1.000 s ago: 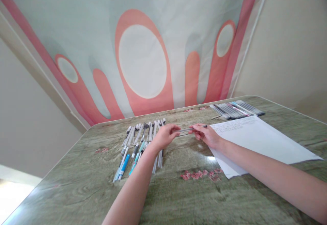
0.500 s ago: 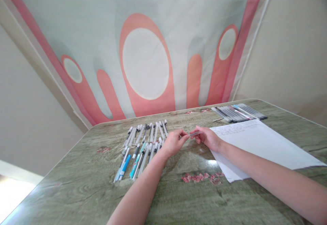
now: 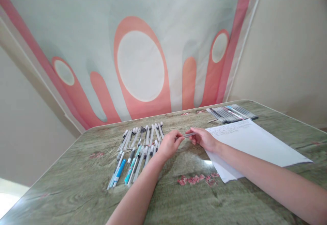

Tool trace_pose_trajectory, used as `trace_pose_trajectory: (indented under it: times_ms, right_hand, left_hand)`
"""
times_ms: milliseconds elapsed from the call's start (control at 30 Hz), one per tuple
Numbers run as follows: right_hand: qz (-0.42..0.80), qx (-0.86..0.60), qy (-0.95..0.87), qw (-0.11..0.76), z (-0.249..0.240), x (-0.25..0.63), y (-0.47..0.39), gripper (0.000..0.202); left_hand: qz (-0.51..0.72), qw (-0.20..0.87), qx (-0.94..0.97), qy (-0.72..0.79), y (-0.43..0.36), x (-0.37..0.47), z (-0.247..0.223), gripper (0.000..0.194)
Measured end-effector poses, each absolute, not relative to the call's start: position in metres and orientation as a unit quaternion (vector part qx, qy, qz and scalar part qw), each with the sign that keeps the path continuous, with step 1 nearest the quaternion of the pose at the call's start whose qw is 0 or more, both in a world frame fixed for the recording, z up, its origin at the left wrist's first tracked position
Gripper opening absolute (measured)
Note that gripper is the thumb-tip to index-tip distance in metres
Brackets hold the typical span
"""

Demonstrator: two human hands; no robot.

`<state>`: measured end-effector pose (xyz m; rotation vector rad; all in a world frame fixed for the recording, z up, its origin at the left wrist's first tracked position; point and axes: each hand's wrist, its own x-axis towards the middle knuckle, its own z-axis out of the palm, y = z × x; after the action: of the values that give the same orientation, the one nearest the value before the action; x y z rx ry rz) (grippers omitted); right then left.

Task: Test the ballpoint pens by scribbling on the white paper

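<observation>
A thin, pale pen (image 3: 189, 135) spans the gap between my two hands above the table. My left hand (image 3: 169, 144) pinches its left end between thumb and fingers. Its right part lies in the closed fingers of my right hand (image 3: 204, 139), whose wrist is over the left edge of a white sheet of paper (image 3: 255, 146) with faint writing at its top. Left of my left hand lie two rows of pens: an upper row (image 3: 140, 137) of clear and black pens, and a lower row with a blue pen (image 3: 119, 173) and a teal pen (image 3: 131, 170).
A neat row of pens (image 3: 230, 113) lies at the table's back right, beyond the paper. The wood-patterned table (image 3: 84, 184) has pink flower prints. Behind it hangs a pale cloth (image 3: 173, 20) with coral shapes, and walls stand at both sides.
The whole view has shifted slightly, with the table items now further left. My hands stay close together, and a little more of the pen shows between them.
</observation>
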<state>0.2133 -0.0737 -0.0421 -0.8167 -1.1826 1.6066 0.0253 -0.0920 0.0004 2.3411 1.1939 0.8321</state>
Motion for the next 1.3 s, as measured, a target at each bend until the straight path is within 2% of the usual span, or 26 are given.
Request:
trace_pose_trajectory:
  times_ms: [133,267,367,500,600,667,833,1300]
  right_hand:
    - [0.515,-0.401,-0.617,0.440,-0.025,0.224,-0.072,0.028]
    - [0.329,-0.401,-0.807,0.282,0.001,0.243,-0.070,0.023]
    - [0.185,-0.423,-0.861,0.214,0.012,0.257,-0.066,0.021]
    - [0.051,-0.569,-0.796,0.200,0.006,0.278,-0.051,0.022]
    - [-0.063,-0.718,-0.670,0.176,-0.007,0.295,-0.039,0.025]
    - [-0.118,-0.767,-0.613,0.150,-0.015,0.305,-0.034,0.027]
    - [-0.145,-0.777,-0.597,0.135,-0.026,0.317,-0.030,0.028]
    - [-0.182,-0.747,-0.628,0.120,-0.048,0.327,-0.025,0.029]
  left_hand:
    - [0.312,0.166,0.825,0.441,-0.086,0.021,-0.006,0.020]
    - [0.313,0.114,0.833,0.442,-0.083,0.019,-0.009,0.017]
    - [0.324,0.055,0.834,0.444,-0.088,0.022,-0.007,0.019]
    - [0.310,0.014,0.840,0.446,-0.099,0.031,-0.004,0.033]
    - [0.233,0.031,0.873,0.426,-0.106,0.037,-0.005,0.026]
    - [0.183,0.046,0.892,0.411,-0.109,0.042,-0.006,0.021]
    - [0.115,0.048,0.912,0.392,-0.115,0.049,-0.005,0.020]
    - [0.061,0.037,0.911,0.406,-0.126,0.054,0.000,0.023]
